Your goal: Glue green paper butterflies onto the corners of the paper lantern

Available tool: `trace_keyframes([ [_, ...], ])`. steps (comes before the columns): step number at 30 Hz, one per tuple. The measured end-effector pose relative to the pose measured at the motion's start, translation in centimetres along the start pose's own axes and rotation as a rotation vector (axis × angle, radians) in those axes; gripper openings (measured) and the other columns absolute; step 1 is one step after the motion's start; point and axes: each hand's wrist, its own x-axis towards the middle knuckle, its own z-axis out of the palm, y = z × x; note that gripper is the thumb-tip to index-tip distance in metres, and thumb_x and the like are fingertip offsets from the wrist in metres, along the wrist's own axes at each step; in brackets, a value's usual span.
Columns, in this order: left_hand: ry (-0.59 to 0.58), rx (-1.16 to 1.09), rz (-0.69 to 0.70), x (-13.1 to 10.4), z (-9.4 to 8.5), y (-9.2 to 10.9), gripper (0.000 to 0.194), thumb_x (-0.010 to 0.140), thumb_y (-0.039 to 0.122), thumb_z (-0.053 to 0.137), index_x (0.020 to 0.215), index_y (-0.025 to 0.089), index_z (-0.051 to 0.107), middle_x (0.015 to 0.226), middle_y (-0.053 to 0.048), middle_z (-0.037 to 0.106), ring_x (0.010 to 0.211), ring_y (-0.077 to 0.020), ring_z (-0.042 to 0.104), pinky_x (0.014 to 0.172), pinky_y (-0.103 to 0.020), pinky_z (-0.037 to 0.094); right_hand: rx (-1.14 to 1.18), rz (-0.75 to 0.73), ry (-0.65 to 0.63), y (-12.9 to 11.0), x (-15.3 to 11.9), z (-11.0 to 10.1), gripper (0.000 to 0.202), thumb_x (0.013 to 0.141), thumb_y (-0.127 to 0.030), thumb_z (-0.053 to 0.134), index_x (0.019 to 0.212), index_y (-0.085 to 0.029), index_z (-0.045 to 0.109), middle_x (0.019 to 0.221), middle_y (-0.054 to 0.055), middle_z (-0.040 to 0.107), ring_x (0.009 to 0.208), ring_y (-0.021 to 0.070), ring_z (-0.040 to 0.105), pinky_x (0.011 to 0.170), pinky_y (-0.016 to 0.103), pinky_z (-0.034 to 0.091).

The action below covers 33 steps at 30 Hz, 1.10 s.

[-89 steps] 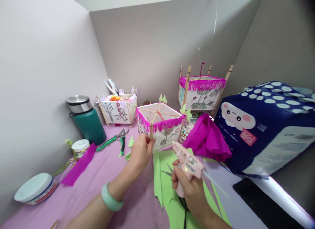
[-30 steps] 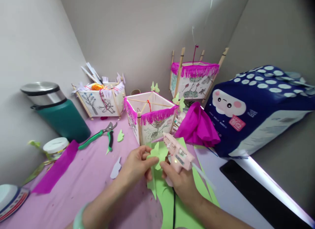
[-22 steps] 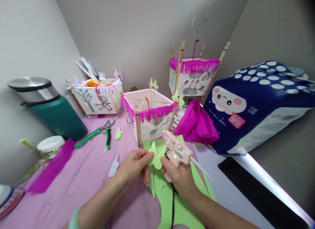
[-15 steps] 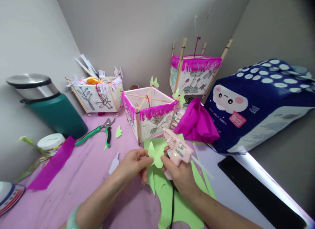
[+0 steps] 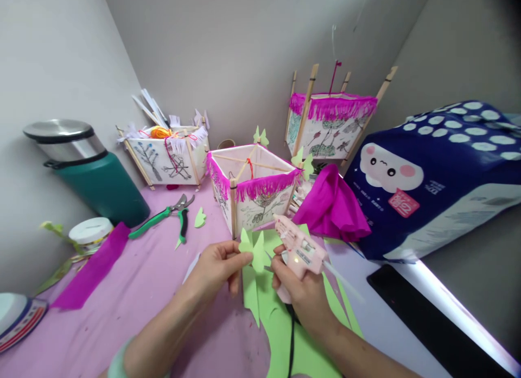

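Observation:
Between the thumb and fingers of my left hand (image 5: 222, 264) is a light green paper butterfly (image 5: 258, 252), its wings upright. My right hand (image 5: 301, 291) is closed around the handle of a pale pink glue gun (image 5: 302, 248); a clear glue stick (image 5: 344, 280) juts from its back. The nozzle points up and left, apart from the butterfly. Just beyond stands a paper lantern (image 5: 264, 207) with a wooden frame, magenta fringe and green butterflies on two far corners. Beneath my hands lie green paper sheets (image 5: 280, 329).
Green-handled pruning shears (image 5: 154, 222) and a loose green butterfly (image 5: 200, 218) lie left of the lantern. A teal bottle (image 5: 101, 183) stands far left. Behind are a second lantern (image 5: 163, 161) and a third lantern (image 5: 331, 126). Magenta paper (image 5: 331, 204) and a blue package (image 5: 439, 177) are right.
The butterfly has turned in my left hand, and my right fingers have come away from it. The glue gun stays in my right hand. The whole view has shifted slightly.

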Motion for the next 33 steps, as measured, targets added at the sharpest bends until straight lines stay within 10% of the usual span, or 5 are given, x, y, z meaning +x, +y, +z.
trace_keyframes([
  [5, 0.003, -0.047, 0.133, -0.7, -0.7, 1.3, 0.026, 0.07, 0.037, 0.071, 0.071, 0.015, 0.057, 0.047, 0.005, 0.053, 0.032, -0.0051, 0.043, 0.036, -0.017, 0.029, -0.005, -0.004, -0.032, 0.0, 0.0, -0.3, 0.032, 0.08, -0.045, 0.06, 0.095, -0.018, 0.052, 0.053, -0.005, 0.054, 0.046, 0.0123, 0.05, 0.043, 0.022, 0.039],
  [14, 0.478, -0.421, 0.588, -4.2, -7.6, 5.7, 0.014, 0.073, 0.017, 0.065, 0.064, 0.016, 0.054, 0.06, 0.004, 0.057, 0.039, -0.0026, 0.039, 0.04, -0.017, 0.034, -0.049, 0.165, -0.395, 0.4, -1.2, 1.2, 0.033, 0.077, -0.035, 0.065, 0.103, -0.015, 0.058, 0.062, -0.003, 0.06, 0.055, 0.0121, 0.056, 0.052, 0.022, 0.045],
  [24, 0.52, -0.183, 0.492, -9.8, -8.9, 5.8, 0.018, 0.076, 0.025, 0.067, 0.069, 0.017, 0.052, 0.048, 0.006, 0.046, 0.04, -0.0049, 0.039, 0.041, -0.015, 0.036, 0.147, 0.449, -0.684, -2.6, -1.4, 15.5, 0.016, 0.084, -0.031, 0.054, 0.079, -0.015, 0.054, 0.064, -0.001, 0.057, 0.049, 0.0103, 0.055, 0.046, 0.022, 0.048],
  [28, 0.505, -0.108, 0.476, -10.9, -9.2, 5.4, 0.023, 0.074, 0.031, 0.069, 0.068, 0.019, 0.051, 0.044, 0.006, 0.047, 0.041, -0.0071, 0.041, 0.043, -0.018, 0.039, -0.344, 0.062, -0.686, -2.0, -0.9, 19.1, 0.033, 0.091, -0.03, 0.037, 0.066, -0.017, 0.054, 0.064, 0.004, 0.063, 0.062, 0.0174, 0.062, 0.054, 0.026, 0.049],
  [33, 0.468, 0.04, 0.453, -10.2, -8.7, 4.2, 0.019, 0.074, 0.033, 0.068, 0.073, 0.018, 0.056, 0.045, 0.006, 0.049, 0.042, -0.0071, 0.043, 0.045, -0.017, 0.037, -0.864, -0.472, -0.535, -1.6, -1.2, 16.9, 0.026, 0.085, -0.028, 0.05, 0.065, -0.018, 0.064, 0.071, 0.006, 0.07, 0.068, 0.021, 0.063, 0.057, 0.027, 0.04],
])
